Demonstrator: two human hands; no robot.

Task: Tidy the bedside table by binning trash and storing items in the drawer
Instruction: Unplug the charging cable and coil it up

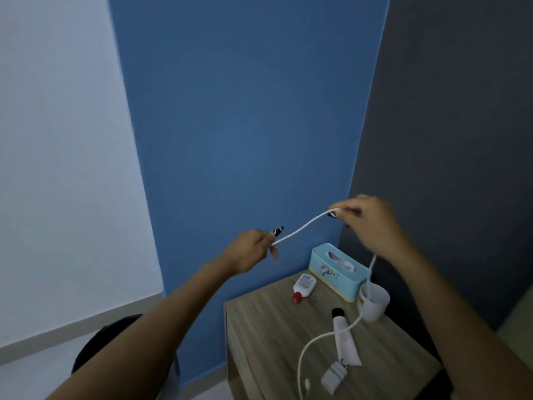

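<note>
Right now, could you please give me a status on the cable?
Both up: left hand and right hand pinch white cable. Tail trails past cup, crosses tube on table.

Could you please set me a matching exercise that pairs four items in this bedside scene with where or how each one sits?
Things: 1 white cable; 2 tissue box; 3 red-capped bottle; 4 white cup.
States: A lying on its side; B upright at the table's right edge; C pinched by left hand and right hand; D at the back corner.
Pairs: 1-C, 2-D, 3-A, 4-B.
</note>
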